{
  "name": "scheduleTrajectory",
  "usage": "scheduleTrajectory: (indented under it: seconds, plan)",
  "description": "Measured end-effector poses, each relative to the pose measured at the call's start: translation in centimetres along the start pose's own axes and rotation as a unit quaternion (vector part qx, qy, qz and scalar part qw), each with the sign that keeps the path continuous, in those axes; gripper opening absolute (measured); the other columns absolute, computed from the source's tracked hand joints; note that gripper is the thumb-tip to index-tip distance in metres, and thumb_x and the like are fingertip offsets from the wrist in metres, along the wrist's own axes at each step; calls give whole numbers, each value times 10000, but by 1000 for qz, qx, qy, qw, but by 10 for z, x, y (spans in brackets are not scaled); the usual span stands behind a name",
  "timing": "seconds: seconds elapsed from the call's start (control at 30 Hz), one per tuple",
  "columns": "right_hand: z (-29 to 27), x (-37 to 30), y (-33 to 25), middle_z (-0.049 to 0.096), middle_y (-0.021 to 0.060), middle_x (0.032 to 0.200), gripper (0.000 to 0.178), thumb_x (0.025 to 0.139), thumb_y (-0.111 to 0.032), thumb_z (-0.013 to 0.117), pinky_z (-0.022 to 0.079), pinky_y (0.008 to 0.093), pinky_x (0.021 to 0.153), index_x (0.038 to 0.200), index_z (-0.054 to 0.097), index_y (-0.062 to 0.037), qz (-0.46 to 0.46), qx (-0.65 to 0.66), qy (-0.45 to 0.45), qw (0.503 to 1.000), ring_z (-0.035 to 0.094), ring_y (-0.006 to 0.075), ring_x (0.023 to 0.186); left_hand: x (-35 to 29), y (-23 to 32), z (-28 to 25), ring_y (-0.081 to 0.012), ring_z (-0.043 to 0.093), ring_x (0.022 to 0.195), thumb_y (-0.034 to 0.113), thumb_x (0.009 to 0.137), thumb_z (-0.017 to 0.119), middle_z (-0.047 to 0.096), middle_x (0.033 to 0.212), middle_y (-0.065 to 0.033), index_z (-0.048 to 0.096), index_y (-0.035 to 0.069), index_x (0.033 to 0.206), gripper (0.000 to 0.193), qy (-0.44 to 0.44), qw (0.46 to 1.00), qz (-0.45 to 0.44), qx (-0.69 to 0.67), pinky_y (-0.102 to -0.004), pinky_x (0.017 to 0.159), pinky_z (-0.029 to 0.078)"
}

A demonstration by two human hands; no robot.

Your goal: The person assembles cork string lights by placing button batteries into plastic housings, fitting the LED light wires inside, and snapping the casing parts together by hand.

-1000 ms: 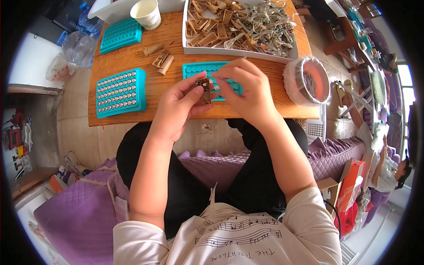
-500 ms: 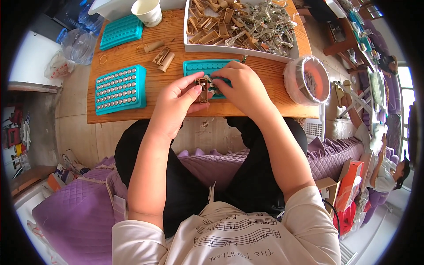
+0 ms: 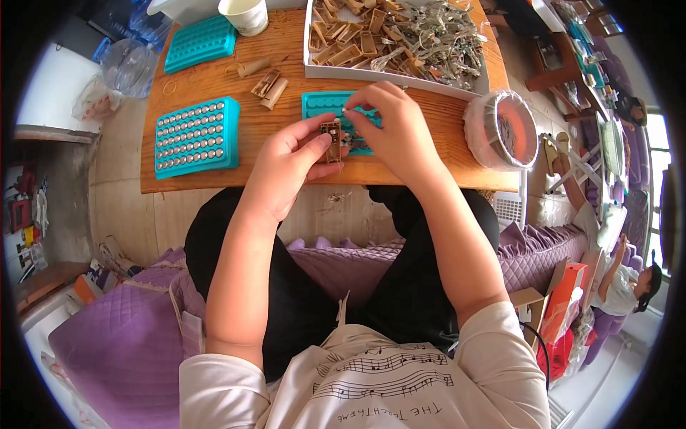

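Note:
My left hand [image 3: 296,154] is closed around a small brown plastic battery case [image 3: 332,141], held upright over the near part of the table with its open side showing. Beside it, my right hand [image 3: 394,136] pinches a tiny silvery button cell [image 3: 345,110] between thumb and forefinger; only a bit of it shows. Under both hands lies a teal slotted tray [image 3: 314,104] with some button cells in it, partly hidden by my fingers. Farther left, a second teal tray [image 3: 233,136] is filled with rows of silver button cells.
A white box [image 3: 400,80] of brown cases and tangled wired parts stands at the back. Several loose brown pieces [image 3: 274,93] lie left of centre. An empty teal tray [image 3: 200,44] and paper cup [image 3: 246,18] are far left; a lined bin [image 3: 500,132] stands right.
My right hand has lifted slightly from the tray, bringing up a button cell in its fingertips. My left hand keeps hold of the brown case. The view has shifted slightly.

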State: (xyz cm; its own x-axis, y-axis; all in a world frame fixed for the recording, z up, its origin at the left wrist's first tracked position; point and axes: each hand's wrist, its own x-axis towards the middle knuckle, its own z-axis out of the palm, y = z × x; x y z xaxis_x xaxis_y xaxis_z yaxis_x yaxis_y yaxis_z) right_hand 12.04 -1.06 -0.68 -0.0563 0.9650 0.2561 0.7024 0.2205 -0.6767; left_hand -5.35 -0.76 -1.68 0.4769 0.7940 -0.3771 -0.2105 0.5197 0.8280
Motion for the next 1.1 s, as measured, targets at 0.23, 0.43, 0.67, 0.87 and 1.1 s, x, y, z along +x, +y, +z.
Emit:
scheduleTrajectory:
  seconds: [0.23, 0.43, 0.67, 0.87, 1.1]
  plan:
    - [-9, -7, -13, 598, 121, 781, 97, 766, -37, 639, 505, 348, 631, 853, 602, -15, -63, 98, -33, 993, 617, 277, 735, 0, 1, 0, -112, 603, 877, 77, 924, 480, 574, 935, -12, 495, 1, 1238, 323, 5, 1000, 2, -3, -280, 758, 560]
    - [-6, -7, -12, 615, 121, 785, 84, 766, -45, 641, 509, 347, 626, 841, 609, -24, -89, 55, -12, 994, 618, 291, 723, 0, 2, 3, -61, 567, 795, 87, 918, 497, 528, 837, 36, 513, 8, 1226, 318, 16, 1000, -4, 11, -270, 732, 566]
    - [-6, -8, -11, 617, 120, 773, 83, 765, -53, 643, 504, 349, 622, 839, 613, -28, -88, 53, -14, 995, 617, 289, 725, 2, -1, -1, -134, 611, 916, 81, 909, 524, 608, 1028, -71, 531, 3, 1202, 304, 7, 1000, 2, -12, -263, 747, 561]
    - [-3, -8, -10, 616, 114, 782, 75, 771, -66, 633, 498, 360, 624, 839, 616, -39, -82, 33, -11, 996, 609, 291, 732, 4, -3, -2, -132, 609, 895, 81, 899, 542, 609, 1003, -71, 535, -4, 1190, 303, 11, 1000, 13, 0, -269, 737, 567]
    - [2, -10, -10, 612, 106, 814, 114, 753, -43, 607, 498, 380, 657, 865, 627, -46, -116, -5, -5, 993, 597, 304, 752, 4, -5, 1, -90, 569, 822, 91, 901, 540, 573, 917, -22, 537, -3, 1185, 299, 29, 999, 21, -29, -283, 742, 569]
